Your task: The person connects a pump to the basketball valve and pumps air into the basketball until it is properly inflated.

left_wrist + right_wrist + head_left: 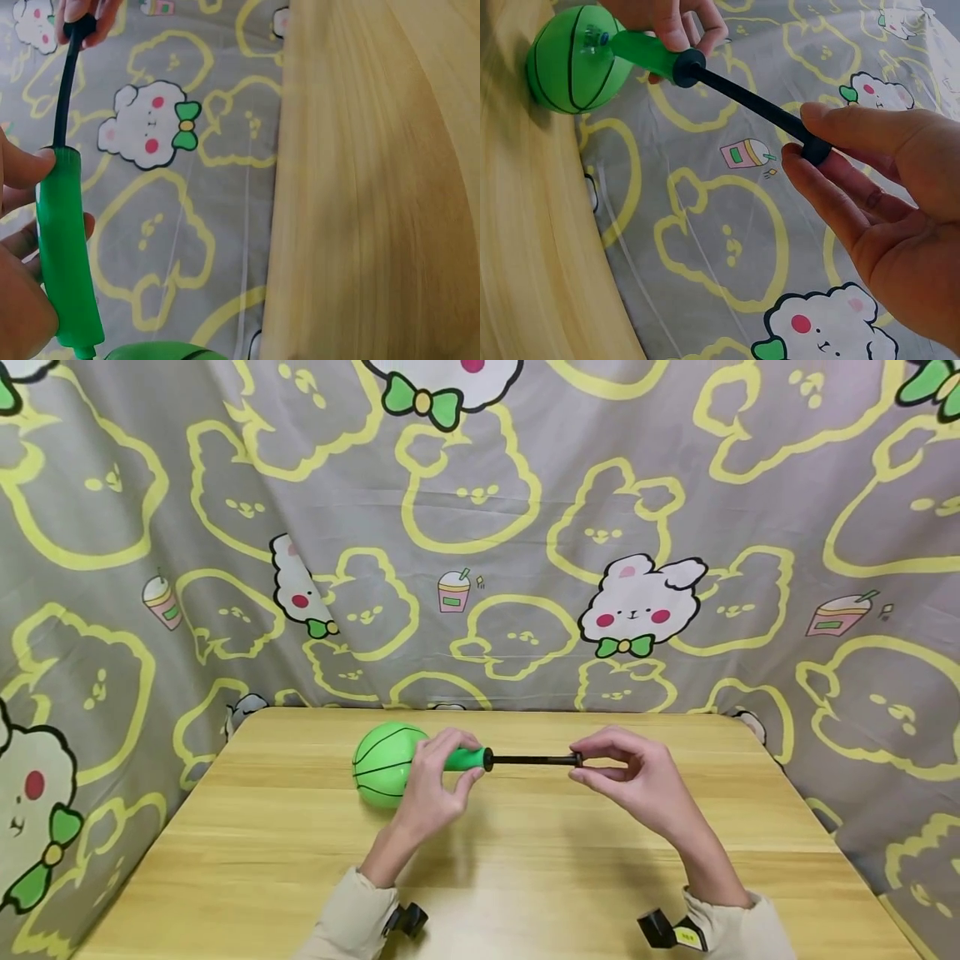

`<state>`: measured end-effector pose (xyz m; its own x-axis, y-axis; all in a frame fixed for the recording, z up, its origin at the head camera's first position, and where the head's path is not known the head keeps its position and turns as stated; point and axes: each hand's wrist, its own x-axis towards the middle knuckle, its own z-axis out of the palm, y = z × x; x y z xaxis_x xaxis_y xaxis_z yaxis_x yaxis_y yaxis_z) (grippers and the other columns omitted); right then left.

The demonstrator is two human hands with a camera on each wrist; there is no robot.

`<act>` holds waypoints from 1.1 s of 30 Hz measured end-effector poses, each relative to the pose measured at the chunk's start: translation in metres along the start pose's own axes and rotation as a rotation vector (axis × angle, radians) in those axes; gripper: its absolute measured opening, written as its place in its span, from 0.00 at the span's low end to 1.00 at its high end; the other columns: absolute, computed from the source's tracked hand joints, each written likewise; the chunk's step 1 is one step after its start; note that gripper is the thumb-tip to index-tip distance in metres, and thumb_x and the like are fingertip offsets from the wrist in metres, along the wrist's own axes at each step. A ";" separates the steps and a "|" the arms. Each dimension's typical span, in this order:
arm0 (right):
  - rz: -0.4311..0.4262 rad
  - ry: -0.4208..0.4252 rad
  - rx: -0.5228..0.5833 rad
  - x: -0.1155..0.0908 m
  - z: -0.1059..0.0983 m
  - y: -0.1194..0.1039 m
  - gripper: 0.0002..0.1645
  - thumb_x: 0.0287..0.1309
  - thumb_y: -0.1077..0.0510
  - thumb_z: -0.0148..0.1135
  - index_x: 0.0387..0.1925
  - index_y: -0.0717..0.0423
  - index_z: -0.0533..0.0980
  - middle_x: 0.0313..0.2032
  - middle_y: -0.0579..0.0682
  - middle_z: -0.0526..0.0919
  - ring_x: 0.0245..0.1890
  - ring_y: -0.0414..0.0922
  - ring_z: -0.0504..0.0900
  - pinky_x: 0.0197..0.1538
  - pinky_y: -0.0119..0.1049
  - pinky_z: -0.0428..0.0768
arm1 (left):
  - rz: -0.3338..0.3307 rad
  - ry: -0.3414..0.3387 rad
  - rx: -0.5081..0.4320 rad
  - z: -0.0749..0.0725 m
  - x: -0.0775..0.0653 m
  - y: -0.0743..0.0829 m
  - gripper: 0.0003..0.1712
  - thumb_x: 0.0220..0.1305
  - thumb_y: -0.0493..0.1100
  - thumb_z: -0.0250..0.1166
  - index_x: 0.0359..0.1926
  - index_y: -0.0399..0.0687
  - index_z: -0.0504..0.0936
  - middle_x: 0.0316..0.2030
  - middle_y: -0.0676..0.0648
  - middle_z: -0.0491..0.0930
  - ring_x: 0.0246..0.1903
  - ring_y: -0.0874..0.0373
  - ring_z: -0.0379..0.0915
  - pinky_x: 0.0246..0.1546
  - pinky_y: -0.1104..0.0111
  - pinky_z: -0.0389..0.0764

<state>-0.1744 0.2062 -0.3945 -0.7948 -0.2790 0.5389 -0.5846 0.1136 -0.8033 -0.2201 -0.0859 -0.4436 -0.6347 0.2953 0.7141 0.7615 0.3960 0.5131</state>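
Observation:
A green ball with black basketball lines [381,764] sits toward the back of the table. My left hand [437,777] grips the green barrel of a small hand pump [66,240]. The pump's tip meets the ball's side in the right wrist view, while its black rod [750,105] is drawn out to the right. With thumb and fingertips, my right hand [637,777] pinches the black knob [815,148] at the rod's end. The pump lies level above the table, and part of its barrel is hidden behind the left fingers.
The wooden table [247,860] ends at a grey curtain [517,635] printed with yellow outlines and white bunnies, which hangs behind and along both sides. Each sleeve cuff carries a small black device, one at the left wrist [408,920] and another at the right wrist [660,928].

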 end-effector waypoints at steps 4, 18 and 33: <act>0.020 0.043 -0.024 0.001 0.002 0.002 0.19 0.52 0.77 0.72 0.46 0.64 0.84 0.45 0.66 0.83 0.43 0.51 0.87 0.44 0.42 0.85 | 0.001 0.008 0.000 0.001 0.001 -0.001 0.15 0.57 0.35 0.72 0.45 0.46 0.81 0.46 0.48 0.84 0.50 0.54 0.79 0.52 0.52 0.67; 0.062 0.071 -0.092 0.017 0.027 0.005 0.18 0.50 0.70 0.77 0.43 0.55 0.86 0.42 0.51 0.87 0.41 0.46 0.88 0.41 0.40 0.86 | 0.002 0.017 0.000 -0.001 0.006 -0.003 0.15 0.54 0.34 0.73 0.44 0.45 0.82 0.44 0.48 0.84 0.49 0.54 0.80 0.51 0.53 0.66; 0.076 0.073 -0.079 0.016 0.052 0.021 0.15 0.50 0.66 0.78 0.42 0.54 0.87 0.40 0.52 0.88 0.41 0.47 0.88 0.40 0.38 0.86 | 0.010 0.009 0.052 0.003 -0.005 -0.001 0.15 0.54 0.34 0.72 0.44 0.45 0.81 0.44 0.48 0.83 0.49 0.52 0.79 0.53 0.51 0.66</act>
<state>-0.1908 0.1543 -0.4163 -0.8453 -0.1969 0.4968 -0.5311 0.2071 -0.8216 -0.2180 -0.0847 -0.4493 -0.6254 0.2917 0.7237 0.7600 0.4376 0.4805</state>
